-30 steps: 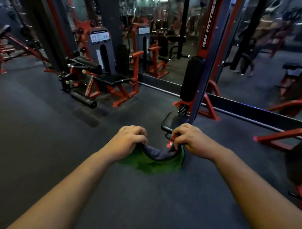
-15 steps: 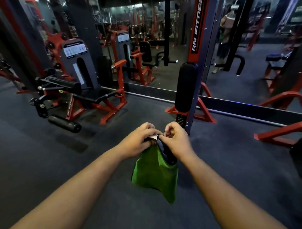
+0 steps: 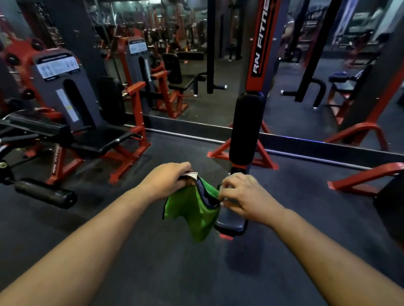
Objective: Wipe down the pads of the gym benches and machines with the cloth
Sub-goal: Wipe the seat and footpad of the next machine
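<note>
The hands have parted, left hand (image 3: 168,182) and right hand (image 3: 242,197) stretching the cloth (image 3: 192,209).

Dim indoor light, cool grey-blue cast overall. Brightest patch a ceiling lamp (image 3: 156,1) at top centre, seen in the mirror (image 3: 196,65). A thin blue-white glint runs along the mirror's base. Soft, weak shadows on the floor (image 3: 153,273) under the machines. Forearms lit evenly from above. Wide-angle bend: uprights lean outward toward the frame edges. Far background murky and smeared; reflected figures blurred. The green cloth (image 3: 192,209) stands out, colour saturated.
</note>
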A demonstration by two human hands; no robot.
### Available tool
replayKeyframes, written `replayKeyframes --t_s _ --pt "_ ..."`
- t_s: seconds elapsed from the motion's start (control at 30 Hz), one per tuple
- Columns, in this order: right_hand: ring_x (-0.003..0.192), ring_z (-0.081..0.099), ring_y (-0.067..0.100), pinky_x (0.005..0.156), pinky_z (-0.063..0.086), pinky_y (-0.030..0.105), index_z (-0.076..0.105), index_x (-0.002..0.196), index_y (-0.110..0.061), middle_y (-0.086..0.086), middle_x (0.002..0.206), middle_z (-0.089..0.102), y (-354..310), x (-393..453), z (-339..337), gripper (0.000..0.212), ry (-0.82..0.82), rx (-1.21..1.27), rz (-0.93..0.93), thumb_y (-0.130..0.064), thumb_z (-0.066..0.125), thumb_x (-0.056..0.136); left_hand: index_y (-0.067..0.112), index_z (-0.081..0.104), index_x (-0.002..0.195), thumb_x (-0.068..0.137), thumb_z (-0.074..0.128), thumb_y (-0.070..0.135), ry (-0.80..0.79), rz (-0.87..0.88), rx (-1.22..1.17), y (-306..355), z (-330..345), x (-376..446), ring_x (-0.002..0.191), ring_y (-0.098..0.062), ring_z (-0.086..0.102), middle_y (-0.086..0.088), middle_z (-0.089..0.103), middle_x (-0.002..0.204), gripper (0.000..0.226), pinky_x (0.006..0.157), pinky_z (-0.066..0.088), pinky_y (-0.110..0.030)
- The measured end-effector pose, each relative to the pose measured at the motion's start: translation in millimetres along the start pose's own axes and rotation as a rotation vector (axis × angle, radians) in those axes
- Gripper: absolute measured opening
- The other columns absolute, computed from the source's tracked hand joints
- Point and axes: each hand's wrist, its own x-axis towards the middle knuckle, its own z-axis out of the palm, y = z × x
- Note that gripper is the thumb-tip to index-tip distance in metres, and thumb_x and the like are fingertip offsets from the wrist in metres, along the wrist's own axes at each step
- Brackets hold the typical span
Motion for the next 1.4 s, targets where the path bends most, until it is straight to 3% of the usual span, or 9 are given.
replayKeyframes --t_s 0.23,0.3,0.57,0.73,0.87,1.0,1.1,1.3,1.4 --pt "0.101 0.048 0.015 0.080 0.047 0.041 0.059 0.102 -0.028 -0.011 0.096 0.051 18 92 26 0.063 -0.233 -0.043 0.455 -0.083 0.032 0.087 0.027 0.068 0.094 0.083 0.061 0.059 -0.133 0.157 -0.218 -105 -5 81 0.083 -0.006 0.065 0.014 0.069 0.086 0.034 0.074 0.053 -0.038" --pt "0.105 0.051 0.017 0.080 0.049 0.041 0.061 0.099 -0.028 -0.010 0.095 0.050 23 113 38 0.047 -0.269 0.003 0.550 -0.072 0.044 0.093 0.030 0.068 0.095 0.084 0.067 0.053 -0.156 0.191 -0.226 -127 -4 105 0.085 -0.005 0.065 0.017 0.069 0.088 0.026 0.076 0.054 -0.037" --pt "0.077 0.060 0.015 0.069 0.050 0.041 0.056 0.091 -0.029 -0.010 0.082 0.060 61 158 53 0.016 0.188 0.284 0.784 -0.044 0.058 0.096 0.032 0.050 0.064 0.081 0.084 0.037 -0.333 0.277 -0.192 -184 -7 202 0.062 0.004 0.051 0.017 0.054 0.062 0.038 0.058 0.033 -0.019" --pt "0.076 0.058 0.009 0.072 0.051 0.029 0.060 0.101 -0.023 0.000 0.086 0.062 112 193 53 0.035 0.748 1.046 0.860 -0.052 0.073 0.085 0.005 0.072 0.091 0.080 0.081 0.008 -0.483 0.122 -0.981 -183 -24 259 0.077 0.000 0.065 0.010 0.073 0.081 0.014 0.072 0.050 -0.014" --pt "0.108 0.071 0.016 0.097 0.057 0.032 0.064 0.124 -0.014 0.006 0.121 0.073 150 193 82 0.054 0.426 1.159 1.023 -0.031 0.080 0.075 0.006 0.062 0.130 0.083 0.076 0.014 -0.288 0.024 -1.365 -166 -28 320 0.095 -0.015 0.070 -0.006 0.074 0.111 0.050 0.090 0.057 -0.030" --pt "0.097 0.073 0.030 0.081 0.062 0.036 0.072 0.110 -0.006 0.016 0.109 0.076 169 217 97 0.027 0.766 1.437 1.161 -0.018 0.072 0.086 0.016 0.071 0.123 0.085 0.044 0.072 -0.403 -0.377 -1.783 -168 6 337 0.092 -0.025 0.075 -0.011 0.076 0.102 0.073 0.080 0.062 -0.039" --pt "0.087 0.075 0.032 0.073 0.063 0.042 0.073 0.108 -0.005 0.022 0.105 0.076 188 226 103 0.022 0.836 1.492 1.321 -0.018 0.071 0.092 0.011 0.068 0.128 0.083 0.033 0.082 -0.673 -0.591 -1.722 -179 54 327 0.117 -0.036 0.066 -0.021 0.069 0.125 0.091 0.099 0.053 -0.053" --pt "0.110 0.070 0.037 0.093 0.059 0.044 0.069 0.122 0.001 0.022 0.115 0.073 220 220 121 0.034 0.667 1.496 1.379 -0.001 0.069 0.089 0.002 0.074 0.104 0.088 0.075 0.010 -0.537 -0.479 -1.376 -203 82 391 0.086 -0.031 0.076 -0.022 0.076 0.100 0.018 0.071 0.063 -0.043" --pt "0.105 0.072 0.037 0.089 0.060 0.043 0.065 0.120 0.003 0.019 0.107 0.076 229 232 137 0.037 0.871 1.105 1.530 -0.002 0.076 0.086 -0.003 0.066 0.116 0.074 0.090 0.022 -0.486 -0.409 -1.223 -226 95 425 0.091 -0.029 0.076 -0.020 0.076 0.102 0.054 0.084 0.062 -0.044"
